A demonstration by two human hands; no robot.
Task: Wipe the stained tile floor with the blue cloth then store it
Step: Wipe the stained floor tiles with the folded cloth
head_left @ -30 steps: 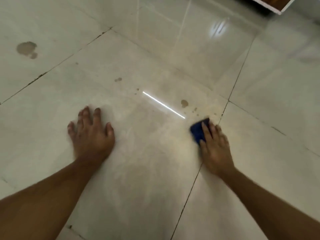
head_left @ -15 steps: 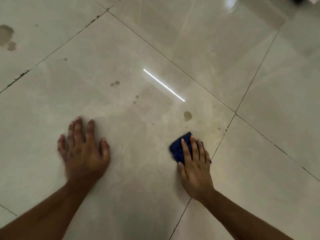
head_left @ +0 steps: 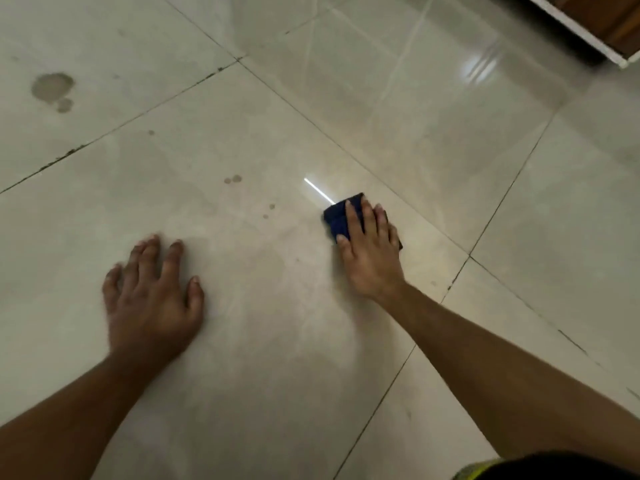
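1. The right hand (head_left: 370, 251) is lying flat over the blue cloth (head_left: 337, 216) with its fingers straight and spread, pressing the cloth to the tile floor (head_left: 277, 341); nothing is curling round it

2. The hand is covering most of the cloth, so only the folded far-left part is showing, plus a dark sliver peeking out by the little-finger side; how the cloth is folded underneath is not showing

3. The cloth is sitting on the large centre tile, near that tile's right grout line and well apart from the left hand (head_left: 152, 303)

4. A bright strip of reflected light (head_left: 318, 190) is running into the cloth's far edge, and the cloth is cutting off its near end

5. The left hand is resting palm down on the same tile, fingers straight and splayed, holding nothing; its fingertips are looking smeared by blur

6. Stains are dotting the floor: a large blotch with a smaller spot beside it (head_left: 52, 87) on the far-left tile, a pair of spots (head_left: 232, 179) and two smaller ones (head_left: 268, 210) between the hands, farther out than both

7. A white-edged wooden fitting (head_left: 595, 26) is being cut off by the top right corner, so what it is stays unclear

8. A dark and yellow shape (head_left: 540, 467) is intruding at the bottom edge, too cropped to identify
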